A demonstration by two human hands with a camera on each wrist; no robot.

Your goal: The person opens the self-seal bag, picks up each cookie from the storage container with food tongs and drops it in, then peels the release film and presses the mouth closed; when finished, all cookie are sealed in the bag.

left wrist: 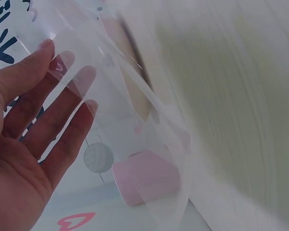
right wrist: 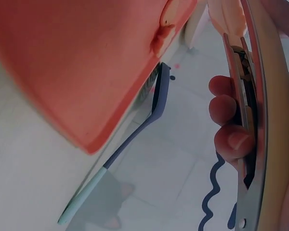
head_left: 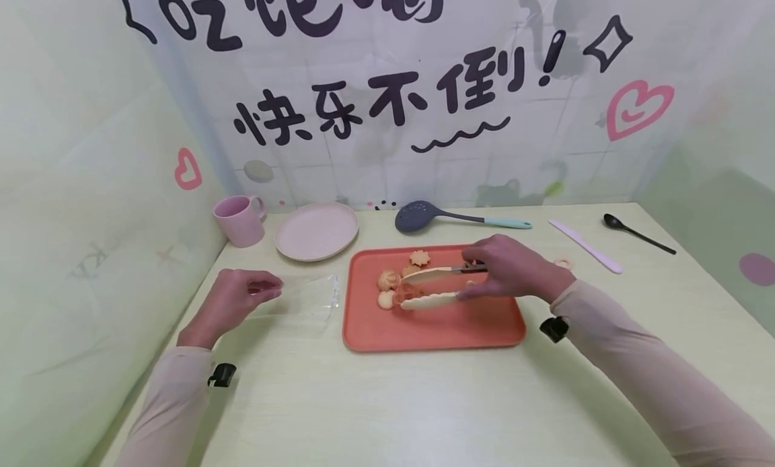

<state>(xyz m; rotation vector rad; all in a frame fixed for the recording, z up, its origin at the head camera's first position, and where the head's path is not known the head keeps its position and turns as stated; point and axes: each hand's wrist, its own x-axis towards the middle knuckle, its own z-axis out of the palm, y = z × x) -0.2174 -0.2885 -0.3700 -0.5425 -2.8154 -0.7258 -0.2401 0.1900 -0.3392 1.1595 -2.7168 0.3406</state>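
Note:
My left hand (head_left: pixel 233 302) pinches the edge of a clear plastic bag (head_left: pixel 309 295) between thumb and fingertips, left of the tray. In the left wrist view the see-through bag (left wrist: pixel 149 110) hangs from the thumb and index finger. My right hand (head_left: pixel 505 268) grips a pair of tongs (head_left: pixel 430 301), fingers curled round one metal arm (right wrist: pixel 253 144). The tongs' cream tips stand apart over the red tray (head_left: pixel 418 336), beside several cookies (head_left: pixel 389 280). Something reddish-brown lies between the tips; whether they touch it I cannot tell. A flower-shaped cookie (head_left: pixel 420 258) lies farther back.
Along the back stand a pink mug (head_left: pixel 241 223), a pink plate (head_left: pixel 317 231) and a slotted turner (head_left: pixel 418 217) with a light-blue handle. To the right lie a purple knife (head_left: pixel 586 246), a black spoon (head_left: pixel 638 233) and a ring-shaped piece (head_left: pixel 563 264). Walls enclose the table.

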